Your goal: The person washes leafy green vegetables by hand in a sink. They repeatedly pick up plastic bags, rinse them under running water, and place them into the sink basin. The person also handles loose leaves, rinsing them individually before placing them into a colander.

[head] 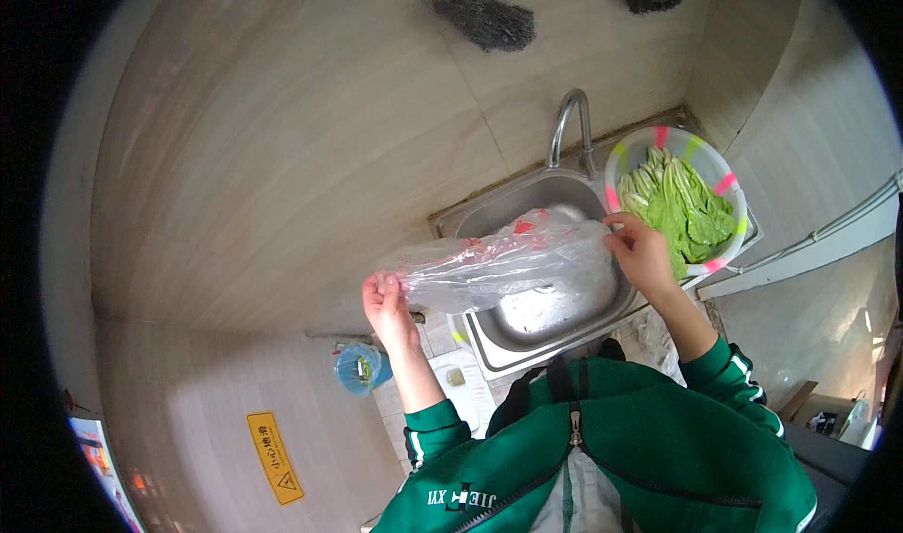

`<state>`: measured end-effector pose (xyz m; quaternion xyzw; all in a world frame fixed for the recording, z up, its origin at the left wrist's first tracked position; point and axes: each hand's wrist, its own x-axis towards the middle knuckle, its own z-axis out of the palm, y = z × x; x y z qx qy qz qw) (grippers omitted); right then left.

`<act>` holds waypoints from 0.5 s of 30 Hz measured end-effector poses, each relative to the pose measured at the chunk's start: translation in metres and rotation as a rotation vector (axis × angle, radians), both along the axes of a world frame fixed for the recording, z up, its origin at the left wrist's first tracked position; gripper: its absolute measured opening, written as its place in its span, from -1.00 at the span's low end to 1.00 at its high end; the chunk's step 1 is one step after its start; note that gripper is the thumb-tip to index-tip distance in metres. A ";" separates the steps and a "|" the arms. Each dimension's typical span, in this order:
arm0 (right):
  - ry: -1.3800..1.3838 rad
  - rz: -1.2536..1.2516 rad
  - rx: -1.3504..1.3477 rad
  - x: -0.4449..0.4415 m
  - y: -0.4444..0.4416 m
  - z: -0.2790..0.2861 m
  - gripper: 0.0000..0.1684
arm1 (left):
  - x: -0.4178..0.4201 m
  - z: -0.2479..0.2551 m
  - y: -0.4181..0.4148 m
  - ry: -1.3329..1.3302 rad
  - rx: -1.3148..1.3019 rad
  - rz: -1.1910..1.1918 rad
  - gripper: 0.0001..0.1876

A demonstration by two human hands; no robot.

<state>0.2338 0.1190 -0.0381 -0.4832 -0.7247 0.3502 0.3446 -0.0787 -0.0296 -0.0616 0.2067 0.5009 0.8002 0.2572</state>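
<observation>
A clear plastic bag [494, 265] with red print is stretched out above the stainless steel sink [550, 321]. My left hand [386, 304] pinches its left end between thumb and fingers. At the other end, my right hand [638, 251] grips the bag's edge. Just beyond my right hand stands a white plastic basin [726, 173] with pink and yellow-green stripes on its rim. Leafy green vegetables [681, 208] with pale stems lie heaped inside it, and one leaf hangs at the near rim.
A curved chrome faucet [584, 120] rises behind the sink. On the floor at left are a bin [360, 371] with a blue liner and a white squat toilet [462, 388]. Dark scouring pads [487, 18] hang on the tiled wall. A yellow warning sign [275, 459] is on the left wall.
</observation>
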 end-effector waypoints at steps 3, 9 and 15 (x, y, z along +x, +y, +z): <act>-0.202 -0.023 0.309 0.000 0.005 0.001 -0.86 | 0.008 0.021 0.005 0.063 -0.183 -0.004 -0.64; -0.317 0.000 0.646 0.002 0.023 0.036 -0.87 | -0.020 0.036 0.001 0.156 -0.236 -0.112 -0.58; -0.102 -0.107 0.897 0.009 0.014 0.113 -0.89 | -0.016 0.106 -0.014 0.378 -0.127 -0.180 -0.65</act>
